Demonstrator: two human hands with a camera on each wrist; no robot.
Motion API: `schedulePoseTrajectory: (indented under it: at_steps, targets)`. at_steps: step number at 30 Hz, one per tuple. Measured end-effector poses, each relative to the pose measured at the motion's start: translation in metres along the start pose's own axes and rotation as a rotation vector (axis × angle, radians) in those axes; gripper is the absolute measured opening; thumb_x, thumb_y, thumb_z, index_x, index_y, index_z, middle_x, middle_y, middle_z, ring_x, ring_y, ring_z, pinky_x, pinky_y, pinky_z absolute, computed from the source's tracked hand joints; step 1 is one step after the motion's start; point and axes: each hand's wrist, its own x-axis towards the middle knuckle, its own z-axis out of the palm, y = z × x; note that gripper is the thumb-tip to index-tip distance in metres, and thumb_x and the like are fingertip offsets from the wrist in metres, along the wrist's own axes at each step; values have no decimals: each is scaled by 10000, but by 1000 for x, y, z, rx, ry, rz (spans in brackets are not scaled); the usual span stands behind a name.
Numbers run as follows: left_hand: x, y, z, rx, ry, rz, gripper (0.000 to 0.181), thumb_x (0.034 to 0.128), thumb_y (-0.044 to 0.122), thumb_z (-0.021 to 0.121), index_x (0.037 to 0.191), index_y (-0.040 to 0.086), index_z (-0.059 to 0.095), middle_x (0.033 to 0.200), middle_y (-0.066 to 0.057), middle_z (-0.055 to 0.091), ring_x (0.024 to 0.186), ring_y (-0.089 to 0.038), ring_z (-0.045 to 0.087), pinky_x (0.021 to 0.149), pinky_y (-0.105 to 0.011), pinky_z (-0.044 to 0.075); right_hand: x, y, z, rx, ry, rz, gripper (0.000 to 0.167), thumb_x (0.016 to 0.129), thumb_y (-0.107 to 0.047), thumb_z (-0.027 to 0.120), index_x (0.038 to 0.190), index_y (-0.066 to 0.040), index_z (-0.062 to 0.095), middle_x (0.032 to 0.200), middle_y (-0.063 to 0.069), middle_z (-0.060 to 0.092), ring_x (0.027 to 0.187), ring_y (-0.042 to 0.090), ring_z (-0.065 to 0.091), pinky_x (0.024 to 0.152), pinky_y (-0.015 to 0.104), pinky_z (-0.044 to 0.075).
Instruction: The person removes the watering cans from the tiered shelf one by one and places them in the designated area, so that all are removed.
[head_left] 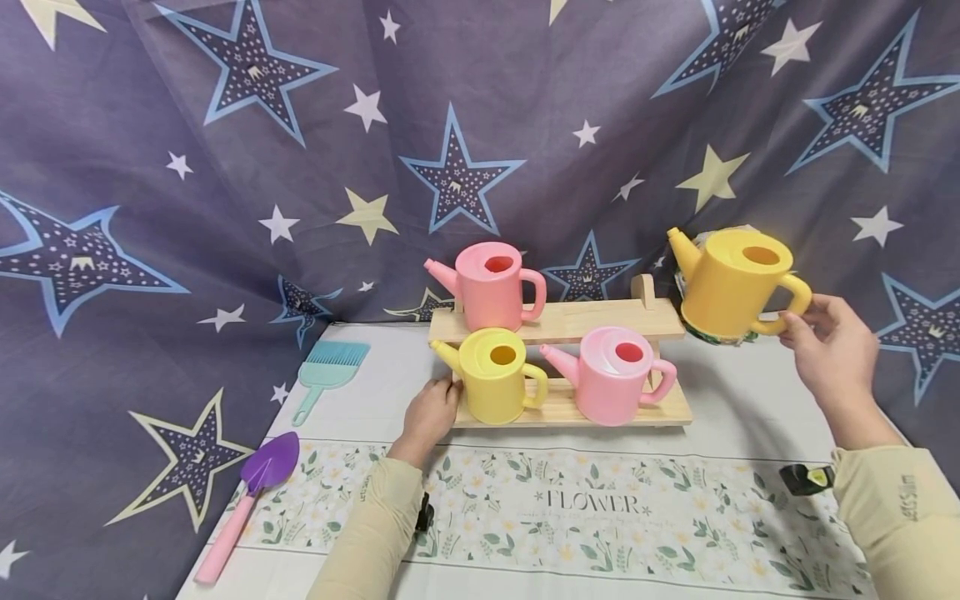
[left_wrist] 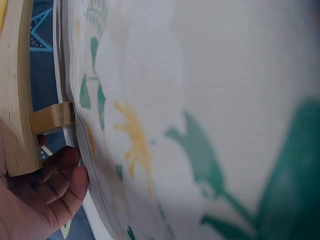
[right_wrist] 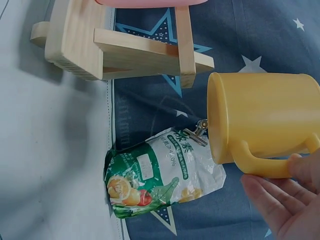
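Observation:
My right hand [head_left: 834,354] pinches the handle of a yellow watering can [head_left: 731,283], raised beside the right end of a two-tier wooden shelf [head_left: 585,321]. In the right wrist view, thumb and fingers meet on that handle. My left hand [head_left: 433,417] grips the left end of the lower board, its fingers curled at the board's end [left_wrist: 22,155] in the left wrist view. On the upper tier stands a pink watering can [head_left: 491,287]. The lower tier bears a smaller yellow watering can [head_left: 491,387] and another pink watering can [head_left: 611,383]. All spouts point left.
A bag with a green and white label [right_wrist: 160,175], clipped at its top, stands behind the raised can. At the left of the table lie a teal brush [head_left: 326,375] and a purple trowel with a pink handle [head_left: 251,500]. A star-patterned curtain [head_left: 525,83] hangs behind.

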Motion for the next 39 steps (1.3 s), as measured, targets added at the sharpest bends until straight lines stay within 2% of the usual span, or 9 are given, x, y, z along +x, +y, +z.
schedulePoseTrajectory:
  at_steps: [10, 24, 32, 39]
  targets:
    - [0, -1, 0, -9, 6, 7, 448, 1060, 354, 365, 1283, 51, 608, 1126, -161, 641, 1069, -328, 616, 891, -498, 493, -3, 6, 0, 6, -11, 19, 381, 1012, -192, 517, 1337, 5, 492, 1231, 234, 618, 623, -250, 424, 599, -4, 414]
    - [1, 0, 0, -14, -9, -4, 461, 1062, 363, 351, 1300, 54, 597, 1152, -160, 634, 1090, -329, 608, 907, -498, 486, -4, 25, 8, 34, -30, 12, 395, 998, -137, 542, 1332, 63, 474, 1229, 309, 591, 599, -251, 426, 562, 7, 418]
    - [0, 0, -2, -15, -14, 2, 462, 1063, 352, 350, 1312, 39, 582, 1171, -168, 628, 1106, -336, 600, 918, -502, 479, -6, 39, 18, 83, -39, 21, 373, 984, -80, 553, 1312, 78, 473, 1216, 341, 579, 596, -237, 454, 586, 41, 463]
    - [0, -1, 0, -10, -16, -4, 472, 1064, 367, 340, 1327, 51, 573, 1194, -162, 624, 1128, -330, 592, 935, -495, 474, -9, 51, 28, 79, -50, 39, 356, 987, -79, 553, 1299, 77, 480, 1208, 334, 586, 592, -242, 439, 594, 47, 469]
